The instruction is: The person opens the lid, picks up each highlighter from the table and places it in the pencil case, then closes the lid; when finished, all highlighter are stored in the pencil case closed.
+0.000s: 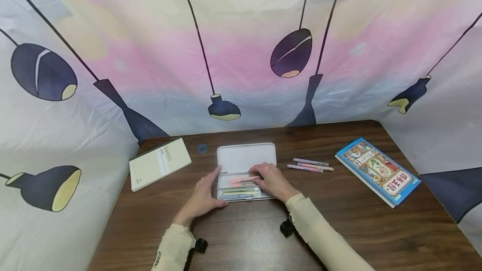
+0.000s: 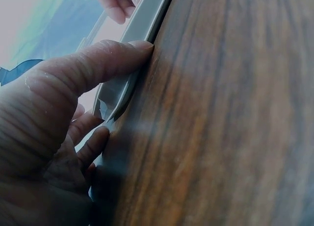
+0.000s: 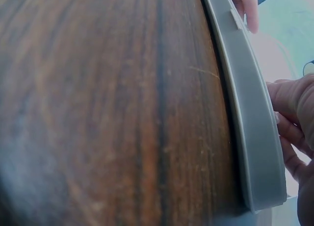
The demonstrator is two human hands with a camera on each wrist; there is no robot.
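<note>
A white pencil case lies with its lid folded back on the table, several coloured pens in its tray. My left hand holds the case's left end, thumb against the front wall and fingers along the side; the left wrist view shows the thumb on that wall. Over the tray's right part, my right hand pinches a pink pen lying slantwise above the others. The right wrist view shows its curled fingers behind the case wall; the pen is hidden there.
Several loose pens lie right of the case. Farther right is a blue illustrated book. A cream notebook and a blue ring lie to the left. A printed curtain hangs behind the wooden table.
</note>
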